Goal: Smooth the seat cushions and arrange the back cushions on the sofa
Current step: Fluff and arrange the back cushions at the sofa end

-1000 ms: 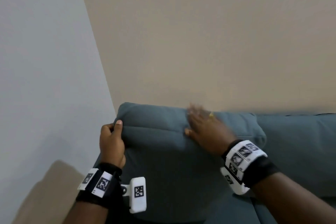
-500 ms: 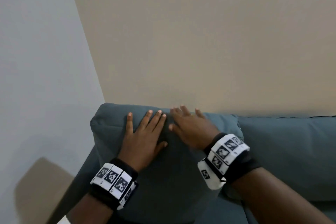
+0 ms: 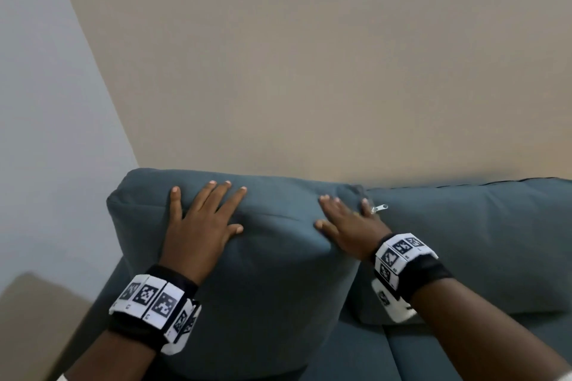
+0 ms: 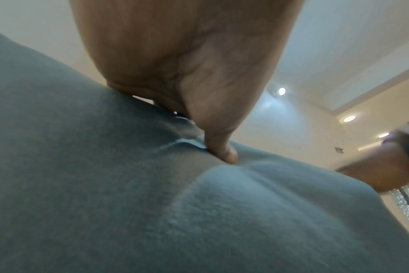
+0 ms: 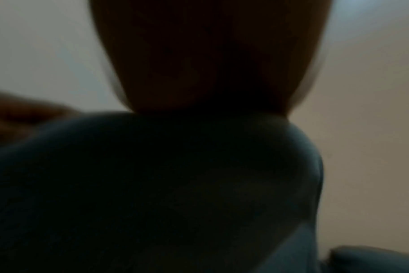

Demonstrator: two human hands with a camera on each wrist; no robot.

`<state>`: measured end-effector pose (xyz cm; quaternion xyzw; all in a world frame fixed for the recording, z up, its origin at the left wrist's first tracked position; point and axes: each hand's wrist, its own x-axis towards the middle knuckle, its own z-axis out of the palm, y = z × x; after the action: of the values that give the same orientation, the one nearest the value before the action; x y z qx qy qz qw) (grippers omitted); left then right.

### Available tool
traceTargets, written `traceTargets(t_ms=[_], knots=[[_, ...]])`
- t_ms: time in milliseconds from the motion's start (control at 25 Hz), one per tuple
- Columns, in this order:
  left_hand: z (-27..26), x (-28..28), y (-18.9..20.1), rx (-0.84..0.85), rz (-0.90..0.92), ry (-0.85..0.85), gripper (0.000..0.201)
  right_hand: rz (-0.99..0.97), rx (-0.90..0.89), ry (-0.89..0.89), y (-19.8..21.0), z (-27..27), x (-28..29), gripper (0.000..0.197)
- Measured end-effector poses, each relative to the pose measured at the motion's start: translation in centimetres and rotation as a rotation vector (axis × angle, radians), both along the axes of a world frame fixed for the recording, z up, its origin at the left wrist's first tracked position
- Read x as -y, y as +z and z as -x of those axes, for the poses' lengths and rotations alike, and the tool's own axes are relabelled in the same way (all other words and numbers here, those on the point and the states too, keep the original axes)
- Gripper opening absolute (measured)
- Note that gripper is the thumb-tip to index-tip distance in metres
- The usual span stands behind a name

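Low in the frame, both wrists reach up: left hand [image 3: 201, 226] and right hand [image 3: 349, 226] lie flat, fingers spread, grasping nothing, pressing the back cushion [image 3: 263, 281] at centre left. Likely plumping it; next, the neighbouring cushion [image 3: 483, 241], right.

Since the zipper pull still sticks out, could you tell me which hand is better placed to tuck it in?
The right hand, probably: its fingertips lie beside the zipper pull, while the left hand rests farther along the back cushion.
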<state>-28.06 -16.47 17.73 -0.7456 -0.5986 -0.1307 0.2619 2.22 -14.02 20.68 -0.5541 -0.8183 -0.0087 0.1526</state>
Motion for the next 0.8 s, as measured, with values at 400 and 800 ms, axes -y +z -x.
traceTargets(t_ms=[400, 800], knots=[[1.5, -2.0, -0.4, 0.056, -0.005, 0.022, 0.077, -0.028, -0.372, -0.175, -1.3, -3.1, -3.5, 0.069], [2.9, -2.0, 0.8, 0.082, 0.077, 0.041, 0.085, 0.134, -0.895, -0.120, -9.3, -4.1, -4.8, 0.103]])
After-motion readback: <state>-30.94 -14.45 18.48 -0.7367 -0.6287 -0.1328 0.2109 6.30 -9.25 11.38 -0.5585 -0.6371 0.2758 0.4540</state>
